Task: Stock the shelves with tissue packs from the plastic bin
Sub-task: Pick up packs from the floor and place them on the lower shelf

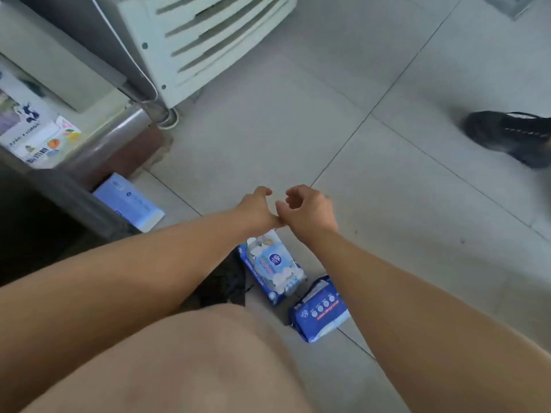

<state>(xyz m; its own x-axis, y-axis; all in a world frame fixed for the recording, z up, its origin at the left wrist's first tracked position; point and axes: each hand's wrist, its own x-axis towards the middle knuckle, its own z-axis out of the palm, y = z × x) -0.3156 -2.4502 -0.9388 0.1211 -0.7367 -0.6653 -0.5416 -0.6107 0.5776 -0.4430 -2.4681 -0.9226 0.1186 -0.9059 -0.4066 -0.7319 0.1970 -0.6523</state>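
Both my arms reach forward over the tiled floor. My left hand (256, 208) and my right hand (308, 208) hover side by side with wrists touching, fingers loosely curled, holding nothing. Below my arms two tissue packs lie on the floor: a blue and white pack (272, 268) and a dark blue pack (320, 312) to its right. A pale blue pack (129, 202) lies at the foot of the shelf on the left. The plastic bin is not in view.
A shelf unit (89, 162) with printed cartons (38, 135) stands at the left. A white louvred appliance (208, 40) stands behind it. Another person's black shoe (512, 135) is at the right edge. A dark bag (226, 281) lies by my knee.
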